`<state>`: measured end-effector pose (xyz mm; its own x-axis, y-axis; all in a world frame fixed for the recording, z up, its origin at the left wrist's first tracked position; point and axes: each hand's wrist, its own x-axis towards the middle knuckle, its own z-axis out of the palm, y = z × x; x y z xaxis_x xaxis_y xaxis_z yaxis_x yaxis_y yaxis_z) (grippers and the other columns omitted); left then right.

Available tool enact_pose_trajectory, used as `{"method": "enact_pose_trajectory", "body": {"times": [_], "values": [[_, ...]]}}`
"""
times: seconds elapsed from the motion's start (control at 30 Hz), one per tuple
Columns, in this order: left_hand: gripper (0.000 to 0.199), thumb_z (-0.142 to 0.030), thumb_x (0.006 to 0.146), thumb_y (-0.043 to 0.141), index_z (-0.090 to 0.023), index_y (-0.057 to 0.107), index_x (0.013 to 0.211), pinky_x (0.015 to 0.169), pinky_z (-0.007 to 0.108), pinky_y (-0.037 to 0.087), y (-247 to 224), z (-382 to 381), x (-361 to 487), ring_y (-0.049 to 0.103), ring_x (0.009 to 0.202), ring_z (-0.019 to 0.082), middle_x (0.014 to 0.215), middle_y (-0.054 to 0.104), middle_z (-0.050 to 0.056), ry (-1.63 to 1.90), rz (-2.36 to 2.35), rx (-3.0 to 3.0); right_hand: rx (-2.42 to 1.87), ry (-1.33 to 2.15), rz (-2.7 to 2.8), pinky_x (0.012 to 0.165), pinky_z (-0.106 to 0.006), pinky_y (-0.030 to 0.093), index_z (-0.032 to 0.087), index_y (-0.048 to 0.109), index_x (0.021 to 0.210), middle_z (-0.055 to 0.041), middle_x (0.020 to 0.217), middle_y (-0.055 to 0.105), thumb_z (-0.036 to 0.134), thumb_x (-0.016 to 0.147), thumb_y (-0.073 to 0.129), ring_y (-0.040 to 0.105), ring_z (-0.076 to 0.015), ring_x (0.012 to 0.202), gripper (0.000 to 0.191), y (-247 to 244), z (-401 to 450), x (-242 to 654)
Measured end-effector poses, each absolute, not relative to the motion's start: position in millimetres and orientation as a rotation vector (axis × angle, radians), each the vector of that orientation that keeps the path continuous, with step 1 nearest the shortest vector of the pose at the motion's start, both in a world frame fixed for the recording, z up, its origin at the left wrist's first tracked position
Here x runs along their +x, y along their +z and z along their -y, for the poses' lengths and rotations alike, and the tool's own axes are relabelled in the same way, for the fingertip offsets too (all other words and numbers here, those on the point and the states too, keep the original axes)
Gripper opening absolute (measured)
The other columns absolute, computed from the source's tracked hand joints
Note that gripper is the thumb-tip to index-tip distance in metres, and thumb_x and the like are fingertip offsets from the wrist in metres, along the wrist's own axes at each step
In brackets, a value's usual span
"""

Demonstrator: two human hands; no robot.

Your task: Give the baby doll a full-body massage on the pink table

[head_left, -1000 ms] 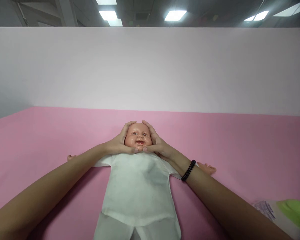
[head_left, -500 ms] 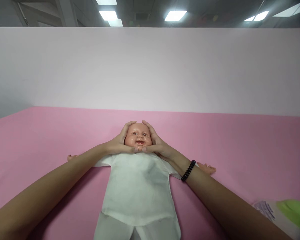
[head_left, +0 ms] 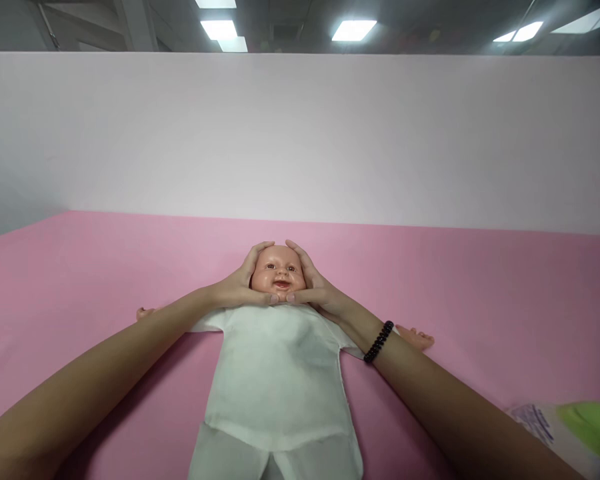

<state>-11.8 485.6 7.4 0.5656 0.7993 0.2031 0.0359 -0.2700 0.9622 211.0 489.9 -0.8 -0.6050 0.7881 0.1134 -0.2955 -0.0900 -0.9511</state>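
Note:
A baby doll (head_left: 281, 373) with a cloth body lies on its back, arms spread wide, on the pink surface. Its hard, shiny head (head_left: 279, 270) faces up between my hands. My left hand (head_left: 240, 285) cups the head's left side as I see it, thumb along the chin and fingers curving up toward the crown. On the opposite side my right hand (head_left: 319, 290) mirrors this hold, and the two thumb tips almost meet under the mouth. A black beaded bracelet (head_left: 379, 341) circles my right wrist. My forearms pass over the doll's arms and partly cover them.
Pink covering (head_left: 480, 300) spreads around the doll. A white upright panel (head_left: 300, 133) borders the far side. At the lower right, partly behind my right forearm, sits a white container with a green top (head_left: 593, 427). Ceiling lights (head_left: 354, 31) show above the panel.

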Motion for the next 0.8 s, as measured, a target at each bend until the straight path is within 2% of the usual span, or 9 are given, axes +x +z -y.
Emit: {"method": "enact_pose_trajectory", "body": {"times": [0.17, 0.23, 0.33, 0.47, 0.57, 0.7, 0.8], "values": [[0.095, -0.033, 0.078, 0.083, -0.036, 0.021, 0.151, 0.108, 0.056, 0.051, 1, -491, -15, 0.051, 0.138, 0.038, 0.158, 0.033, 0.015, 0.852, -0.609, 1.710, -0.566, 1.778, 1.415, 0.115, -0.052, 0.047, 0.045, 0.026, 0.156, -0.0041, 0.160, 0.035, 0.016, 0.065, 0.085, 0.053, -0.0304, 0.137, 0.112, -1, -489, 212], [0.093, -0.034, 0.079, 0.082, -0.035, 0.023, 0.151, 0.109, 0.056, 0.050, -3, -492, -14, 0.050, 0.139, 0.038, 0.158, 0.034, 0.014, 0.910, -0.580, 1.725, -0.594, 1.724, 1.419, 0.116, -0.051, 0.045, 0.042, 0.025, 0.157, -0.0046, 0.160, 0.034, 0.025, 0.068, 0.085, 0.051, -0.0302, 0.138, 0.108, -3, -489, 209], [0.086, -0.038, 0.085, 0.077, -0.032, 0.026, 0.153, 0.113, 0.056, 0.046, -12, -493, -9, 0.046, 0.141, 0.037, 0.159, 0.035, 0.014, 1.034, -0.626, 1.753, -0.722, 1.493, 1.472, 0.121, -0.048, 0.040, 0.036, 0.023, 0.159, -0.0059, 0.161, 0.033, 0.044, 0.078, 0.080, 0.044, -0.0285, 0.144, 0.099, -7, -487, 199], [0.084, -0.049, 0.088, 0.071, -0.026, 0.027, 0.155, 0.122, 0.056, 0.034, -22, -497, -3, 0.034, 0.149, 0.037, 0.162, 0.030, 0.016, 1.169, -0.810, 1.891, -0.950, 1.070, 1.576, 0.127, -0.045, 0.028, 0.029, 0.027, 0.157, -0.0079, 0.164, 0.026, 0.060, 0.079, 0.076, 0.027, -0.0276, 0.153, 0.097, -16, -486, 191], [0.080, -0.054, 0.090, 0.066, -0.022, 0.031, 0.155, 0.126, 0.052, 0.027, -25, -498, -2, 0.030, 0.150, 0.033, 0.160, 0.032, 0.016, 1.260, -0.912, 2.033, -0.989, 0.927, 1.615, 0.126, -0.044, 0.028, 0.028, 0.031, 0.154, -0.0098, 0.161, 0.032, 0.067, 0.083, 0.069, 0.031, -0.0271, 0.151, 0.090, -20, -488, 191], [0.067, -0.056, 0.094, 0.057, -0.023, 0.041, 0.151, 0.125, 0.047, 0.029, -23, -489, -1, 0.032, 0.150, 0.030, 0.156, 0.038, 0.014, 1.330, -1.063, 2.183, -1.068, 0.706, 1.669, 0.123, -0.044, 0.032, 0.022, 0.038, 0.151, -0.0127, 0.157, 0.041, 0.072, 0.091, 0.053, 0.039, -0.0278, 0.146, 0.079, -20, -486, 196], [0.064, -0.057, 0.095, 0.056, -0.023, 0.046, 0.148, 0.124, 0.048, 0.030, -16, -473, 1, 0.029, 0.152, 0.031, 0.161, 0.033, 0.014, 1.380, -1.293, 2.249, -1.312, 0.531, 1.779, 0.119, -0.049, 0.034, 0.017, 0.039, 0.152, -0.0171, 0.155, 0.044, 0.074, 0.095, 0.041, 0.043, -0.0337, 0.143, 0.081, -13, -475, 201]]}}
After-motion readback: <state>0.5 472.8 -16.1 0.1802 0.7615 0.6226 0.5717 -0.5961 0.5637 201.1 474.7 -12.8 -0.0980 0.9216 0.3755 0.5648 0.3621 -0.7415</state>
